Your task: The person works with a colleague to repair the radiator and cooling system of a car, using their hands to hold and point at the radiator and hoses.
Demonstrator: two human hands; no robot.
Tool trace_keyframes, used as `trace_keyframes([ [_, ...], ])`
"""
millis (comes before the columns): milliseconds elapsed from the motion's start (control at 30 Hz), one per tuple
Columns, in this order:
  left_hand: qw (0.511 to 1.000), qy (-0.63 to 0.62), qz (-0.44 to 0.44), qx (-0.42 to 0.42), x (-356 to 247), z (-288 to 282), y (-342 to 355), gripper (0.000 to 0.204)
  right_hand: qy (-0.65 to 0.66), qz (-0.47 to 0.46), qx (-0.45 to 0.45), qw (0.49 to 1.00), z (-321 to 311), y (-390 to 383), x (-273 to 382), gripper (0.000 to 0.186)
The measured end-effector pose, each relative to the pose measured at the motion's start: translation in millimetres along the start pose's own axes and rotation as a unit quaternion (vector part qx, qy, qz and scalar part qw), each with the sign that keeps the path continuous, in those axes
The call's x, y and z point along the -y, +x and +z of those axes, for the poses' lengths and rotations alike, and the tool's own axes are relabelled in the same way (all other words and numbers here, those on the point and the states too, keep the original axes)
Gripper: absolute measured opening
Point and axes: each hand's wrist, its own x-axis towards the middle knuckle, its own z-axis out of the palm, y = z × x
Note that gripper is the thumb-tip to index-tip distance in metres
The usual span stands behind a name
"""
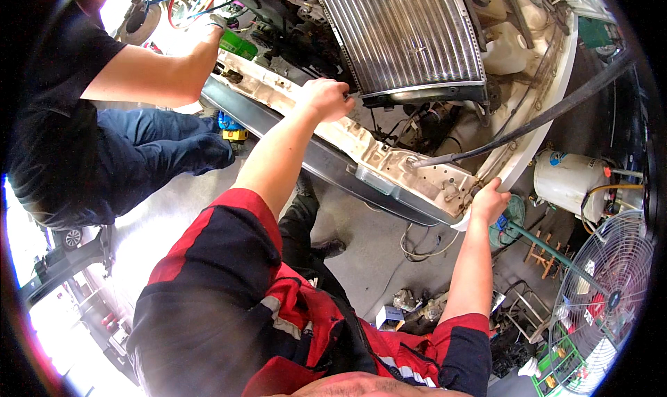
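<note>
A finned metal radiator (pixel 410 42) lies tilted over the engine bay of a white car. Beside its lower left corner is my left hand (pixel 325 100), above the dirty cream front crossmember (pixel 375 147). The fingers there are curled closed; a small dark bit shows at their tips, too little to name. My right hand (pixel 489 202) grips the front corner of the white fender (pixel 535 164), its fingers bent over the edge. Between my hands, a dark prop rod (pixel 528 129) slants up to the right from the crossmember. A dark grey bumper (pixel 319 162) runs along the car's front.
At the left another person (pixel 62 133) leans in, one arm (pixel 156 70) reaching over the bay near red and blue hoses. A wire-caged fan (pixel 608 300) and a white tank (pixel 571 181) stand at the right. Cables (pixel 420 252) and metal parts (pixel 417 303) lie on the floor.
</note>
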Motion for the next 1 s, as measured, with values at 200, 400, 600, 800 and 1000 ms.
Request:
trace_keyframes([
  [200, 1.000, -0.004, 0.007, -0.016, 4.0, 5.4, 1.9, 0.042, 0.001, -0.007, -0.011, 1.000, 2.7, 1.5, -2.8, 0.064],
  [400, 1.000, 0.002, 0.014, -0.018, 4.6, 5.4, 3.1, 0.043, 0.004, -0.004, -0.011, 1.000, 0.6, -0.7, -0.3, 0.064],
  [600, 1.000, 0.001, -0.005, -0.016, 2.9, 7.1, 3.5, 0.042, -0.006, 0.002, -0.001, 1.000, -1.1, -1.5, 1.9, 0.064],
  [800, 1.000, 0.000, -0.004, -0.012, 3.1, 5.9, 3.0, 0.043, -0.006, 0.002, -0.001, 1.000, 0.8, 0.1, -0.6, 0.065],
  [1000, 1.000, -0.002, -0.006, -0.014, 3.9, 6.8, 2.7, 0.045, -0.006, 0.005, 0.009, 1.000, -2.5, -1.6, 2.6, 0.065],
])
